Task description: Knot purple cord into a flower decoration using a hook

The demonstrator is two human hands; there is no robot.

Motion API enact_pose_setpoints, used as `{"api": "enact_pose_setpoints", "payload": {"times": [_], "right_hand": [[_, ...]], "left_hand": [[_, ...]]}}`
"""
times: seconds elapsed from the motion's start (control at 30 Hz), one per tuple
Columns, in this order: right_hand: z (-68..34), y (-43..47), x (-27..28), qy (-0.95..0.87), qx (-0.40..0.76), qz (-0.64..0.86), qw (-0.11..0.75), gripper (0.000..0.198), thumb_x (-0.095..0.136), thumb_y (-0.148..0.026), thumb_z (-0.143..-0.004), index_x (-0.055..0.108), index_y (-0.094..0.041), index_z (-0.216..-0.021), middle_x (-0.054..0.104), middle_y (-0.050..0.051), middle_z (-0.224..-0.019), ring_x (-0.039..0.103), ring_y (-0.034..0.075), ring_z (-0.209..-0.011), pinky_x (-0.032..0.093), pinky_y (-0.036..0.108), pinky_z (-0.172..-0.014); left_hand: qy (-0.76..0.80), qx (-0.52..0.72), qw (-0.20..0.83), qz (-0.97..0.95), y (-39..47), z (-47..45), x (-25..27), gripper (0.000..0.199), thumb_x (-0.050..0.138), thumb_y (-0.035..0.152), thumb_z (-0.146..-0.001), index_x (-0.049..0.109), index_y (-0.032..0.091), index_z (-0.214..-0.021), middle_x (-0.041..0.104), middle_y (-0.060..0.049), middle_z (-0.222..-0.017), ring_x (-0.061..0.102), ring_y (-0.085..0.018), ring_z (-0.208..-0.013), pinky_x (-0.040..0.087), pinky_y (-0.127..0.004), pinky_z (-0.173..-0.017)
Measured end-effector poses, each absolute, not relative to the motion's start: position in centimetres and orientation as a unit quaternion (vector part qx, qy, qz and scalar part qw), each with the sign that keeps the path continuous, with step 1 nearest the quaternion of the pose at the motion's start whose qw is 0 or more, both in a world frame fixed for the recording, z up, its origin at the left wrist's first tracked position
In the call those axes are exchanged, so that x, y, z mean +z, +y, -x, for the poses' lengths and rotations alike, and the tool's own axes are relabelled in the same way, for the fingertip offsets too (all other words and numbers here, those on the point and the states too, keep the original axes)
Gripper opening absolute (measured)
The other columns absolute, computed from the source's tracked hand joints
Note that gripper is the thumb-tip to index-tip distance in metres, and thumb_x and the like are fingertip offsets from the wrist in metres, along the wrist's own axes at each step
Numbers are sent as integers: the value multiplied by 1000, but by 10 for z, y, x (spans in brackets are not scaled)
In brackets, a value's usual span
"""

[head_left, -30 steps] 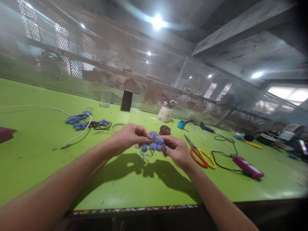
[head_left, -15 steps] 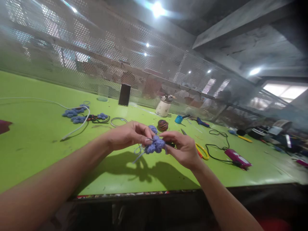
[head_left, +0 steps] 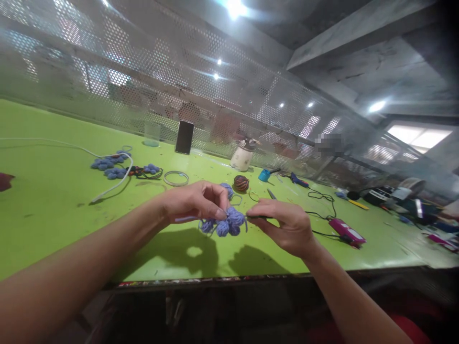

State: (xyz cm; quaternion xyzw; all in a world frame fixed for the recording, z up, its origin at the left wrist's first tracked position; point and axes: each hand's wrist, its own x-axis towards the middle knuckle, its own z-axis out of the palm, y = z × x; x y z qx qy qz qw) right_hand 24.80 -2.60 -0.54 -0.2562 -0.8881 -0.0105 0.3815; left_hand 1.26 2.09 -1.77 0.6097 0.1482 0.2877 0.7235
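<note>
Purple yarn flower [head_left: 229,224] held up off the green desk [head_left: 46,210], near mid-view, its shadow falling toward 7 o'clock; left hand [head_left: 195,200] at its 10 o'clock, grip pinching the work between thumb and fingers; right hand [head_left: 287,224] at 3 o'clock, grip closed round a thin dark tool [head_left: 261,217], tip pointing to 9 and right at the petal edge; whether tip and yarn touch, cannot tell. Judged by look: very light, soft, springy; petals likely to squash under a firm pinch and plump again; hardly slippery, the yarn looking matt and fuzzy; stitches and loose strands the delicate part, apt to snag or pull out. Best hold probably the firm centre, between petal roots, leaving the 3 o'clock edge free for the tool; avoid tugging the loose strand [head_left: 186,219] trailing toward 9. Round about: multicoloured ball [head_left: 241,183] toward 12 to 1; other purple flowers [head_left: 103,164] at 10; magenta box [head_left: 347,230] at 3.
</note>
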Motion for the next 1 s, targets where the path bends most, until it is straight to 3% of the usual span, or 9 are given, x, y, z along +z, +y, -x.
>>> {"api": "enact_pose_setpoints", "payload": {"times": [0.47, 0.67, 0.83, 1.0], "right_hand": [[-253, -42, 33, -939, -29, 235, 250, 21, 56, -14, -86, 69, -24, -98, 70, 4, -81, 63, 14, -70, 50, 25, -63], [-251, -42, 19, -920, -48, 253, 294, 18, 59, -13, -85, 68, -21, -98, 71, 5, -84, 66, 15, -77, 52, 26, -67], [-244, -43, 5, -894, -4, 296, 336, 17, 61, -14, -83, 68, -18, -98, 70, 4, -75, 62, 12, -60, 50, 25, -57], [-238, -50, -6, -855, 26, 361, 370, 18, 62, -17, -82, 69, -19, -100, 71, 4, -78, 59, 11, -51, 49, 24, -49]], "left_hand": [[143, 250, 720, -632, 17, -11, -16, 15, 77, 18, -58, 63, 15, -63, 65, -4, -68, 55, -12, -59, 43, -24, -54], [151, 275, 708, -633, 19, -12, -15, 12, 78, 17, -60, 67, 14, -63, 64, -3, -66, 55, -11, -60, 43, -23, -55], [162, 286, 707, -626, 22, -11, -16, 10, 77, 15, -62, 68, 13, -67, 65, -2, -65, 56, -10, -58, 42, -22, -55], [165, 303, 698, -627, 23, -10, -16, 9, 76, 13, -64, 69, 13, -70, 67, -1, -65, 57, -8, -59, 42, -21, -57]]}}
